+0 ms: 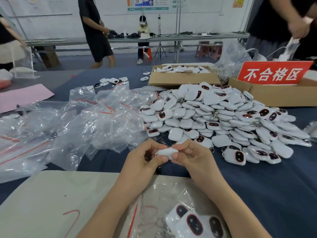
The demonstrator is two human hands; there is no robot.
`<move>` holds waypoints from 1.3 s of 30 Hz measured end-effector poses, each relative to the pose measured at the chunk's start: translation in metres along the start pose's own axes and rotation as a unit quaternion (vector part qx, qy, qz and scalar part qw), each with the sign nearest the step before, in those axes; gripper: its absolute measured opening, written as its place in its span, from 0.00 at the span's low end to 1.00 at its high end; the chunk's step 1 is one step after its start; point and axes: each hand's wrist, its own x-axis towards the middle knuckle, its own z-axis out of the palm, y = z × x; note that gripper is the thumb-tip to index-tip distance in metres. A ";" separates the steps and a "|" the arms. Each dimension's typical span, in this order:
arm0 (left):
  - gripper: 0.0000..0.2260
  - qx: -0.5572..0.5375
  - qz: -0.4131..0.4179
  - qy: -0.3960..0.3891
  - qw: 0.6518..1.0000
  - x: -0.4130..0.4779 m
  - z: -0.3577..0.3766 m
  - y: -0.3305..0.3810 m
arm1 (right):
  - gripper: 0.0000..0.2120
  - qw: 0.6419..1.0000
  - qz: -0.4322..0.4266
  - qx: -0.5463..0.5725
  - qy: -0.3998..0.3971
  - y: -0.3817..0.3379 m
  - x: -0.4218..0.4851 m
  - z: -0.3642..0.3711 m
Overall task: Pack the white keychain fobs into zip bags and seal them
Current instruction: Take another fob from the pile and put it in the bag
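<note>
- Left hand (145, 158) and right hand (189, 155) pinch one white fob (166, 152) between them.
- Fob pile (223, 121) lies beyond, loose zip bags (77, 121) to its left.
- Bagged fobs (193, 222) sit near the wrists.

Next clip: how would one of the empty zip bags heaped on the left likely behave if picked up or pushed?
Probably floppy: the empty zip bags lie crumpled, holding no shape. Likely light and slippery, since the glossy film sheets overlap loosely, so a push may slide several together. One would likely sag from a grip, unlike the rigid-looking white fob being held.
</note>
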 end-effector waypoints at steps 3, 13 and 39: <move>0.13 -0.012 0.000 0.001 1.000 -0.001 -0.001 0.004 | 0.19 1.000 -0.010 0.003 -0.012 -0.002 -0.002 0.000; 0.14 -0.015 -0.003 -0.003 1.000 0.000 -0.002 0.005 | 0.16 0.999 -0.037 -0.007 -0.006 -0.002 -0.001 -0.003; 0.06 -0.025 0.010 0.025 0.999 0.001 0.002 -0.001 | 0.18 0.997 -0.016 -0.024 -0.065 -0.005 -0.001 0.001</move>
